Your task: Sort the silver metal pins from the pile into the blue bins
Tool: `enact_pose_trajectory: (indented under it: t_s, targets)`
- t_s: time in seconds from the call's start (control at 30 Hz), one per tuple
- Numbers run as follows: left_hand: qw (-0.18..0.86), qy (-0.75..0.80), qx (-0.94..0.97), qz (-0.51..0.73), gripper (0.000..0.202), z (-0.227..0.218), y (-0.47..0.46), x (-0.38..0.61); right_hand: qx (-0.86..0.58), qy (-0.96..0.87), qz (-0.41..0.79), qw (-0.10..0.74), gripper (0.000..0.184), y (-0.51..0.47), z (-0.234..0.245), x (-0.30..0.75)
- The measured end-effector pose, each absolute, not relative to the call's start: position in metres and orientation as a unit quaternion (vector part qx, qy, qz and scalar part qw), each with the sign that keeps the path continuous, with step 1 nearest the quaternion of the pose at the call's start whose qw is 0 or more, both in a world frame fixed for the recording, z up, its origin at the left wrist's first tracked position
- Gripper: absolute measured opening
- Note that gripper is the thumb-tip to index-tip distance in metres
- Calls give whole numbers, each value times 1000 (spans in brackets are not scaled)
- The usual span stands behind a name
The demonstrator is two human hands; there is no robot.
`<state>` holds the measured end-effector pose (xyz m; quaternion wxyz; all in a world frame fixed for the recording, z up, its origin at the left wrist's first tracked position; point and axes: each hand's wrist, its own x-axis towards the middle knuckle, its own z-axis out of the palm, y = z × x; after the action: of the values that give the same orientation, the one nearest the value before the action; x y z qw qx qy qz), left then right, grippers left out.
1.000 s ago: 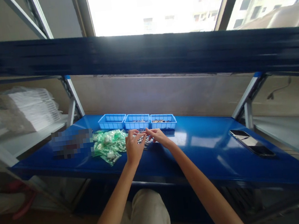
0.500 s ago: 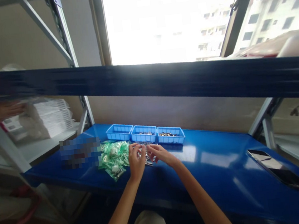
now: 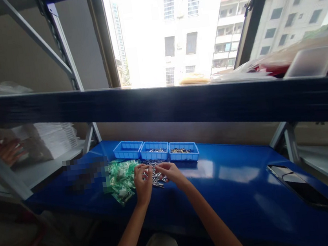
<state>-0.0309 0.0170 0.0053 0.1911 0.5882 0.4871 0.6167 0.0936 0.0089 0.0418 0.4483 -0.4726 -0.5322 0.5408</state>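
Observation:
My left hand (image 3: 143, 182) is closed in a pinch over the pile of small metal rods (image 3: 158, 182), which look like screws or pins. Just to its right, my right hand (image 3: 170, 172) also pinches, fingertips close to those of the left. Whatever sits between the fingers is too small to make out. Beside my left hand lies a heap of green-tinted plastic bags (image 3: 122, 179) with small parts inside. Behind the pile stand a middle blue bin (image 3: 155, 154) and a right blue bin (image 3: 184, 155), both holding small metal pieces.
A left blue bin (image 3: 128, 155) stands in the same row. A phone (image 3: 301, 185) lies on the blue table (image 3: 229, 206) at the right. A shelf beam (image 3: 162, 106) crosses above the table. At far left, another person's hand (image 3: 11, 151) is near white stacked items (image 3: 55, 141).
The view has tilted up slightly, so the table items sit lower. Both my hands stay close together over the metal pile, with fingertips still pinched.

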Motion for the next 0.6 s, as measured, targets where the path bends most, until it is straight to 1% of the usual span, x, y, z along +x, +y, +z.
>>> enact_pose_trajectory:
  t_s: [0.1,0.23,0.3,0.5,0.6]
  targets:
    - [181,485,619,591,27,4,19,-30,-464,-497,530,507,40,18,33,94]
    - [192,458,701,511,32,-2,24,-27,-484,-471,471,567,44,30,21,96]
    - [183,451,730,480,33,-3,25,-26,-504,-459,448,578,44,34,18,97]
    - [141,434,778,433,27,-2,18,-22,-517,-442,451,578,42,35,19,102]
    - [131,422,790,424,21,0,16,-20,-528,-464,405,585,41,33,22,104]
